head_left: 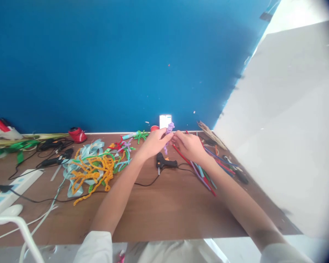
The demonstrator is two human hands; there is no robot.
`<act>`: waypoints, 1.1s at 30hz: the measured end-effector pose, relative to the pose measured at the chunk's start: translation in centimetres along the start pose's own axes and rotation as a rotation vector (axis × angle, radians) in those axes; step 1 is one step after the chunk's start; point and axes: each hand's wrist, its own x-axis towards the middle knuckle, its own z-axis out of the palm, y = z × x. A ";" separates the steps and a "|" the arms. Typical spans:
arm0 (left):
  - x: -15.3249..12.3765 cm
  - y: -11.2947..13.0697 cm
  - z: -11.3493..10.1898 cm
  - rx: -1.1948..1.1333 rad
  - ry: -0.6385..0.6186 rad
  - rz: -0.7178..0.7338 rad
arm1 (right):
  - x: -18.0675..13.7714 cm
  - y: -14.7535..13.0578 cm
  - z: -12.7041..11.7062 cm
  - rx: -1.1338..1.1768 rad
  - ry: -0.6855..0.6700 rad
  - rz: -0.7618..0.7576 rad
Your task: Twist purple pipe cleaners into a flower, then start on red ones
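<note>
Lilac fuzzy stem (170, 127), bunched on top

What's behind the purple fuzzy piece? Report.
Behind the purple fuzzy piece: a lit screen, then the blue wall. The left hand and the piece hide the screen's lower end.

No lettering or numbers legible; marks on the bright phone screen (165, 122) are too small to read.

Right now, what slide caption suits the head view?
Left hand and right hand meet at a fuzzy purple piece, near a black glue gun.
</note>
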 end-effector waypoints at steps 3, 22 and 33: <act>-0.1 0.2 0.0 -0.028 0.037 0.010 | 0.0 -0.1 0.0 -0.025 0.004 -0.003; 0.1 -0.1 0.4 -0.151 0.021 0.033 | 0.1 0.0 -0.5 0.023 -0.013 0.002; 0.2 0.0 0.5 -0.163 0.026 0.020 | 0.1 0.1 -0.2 0.013 -0.028 0.000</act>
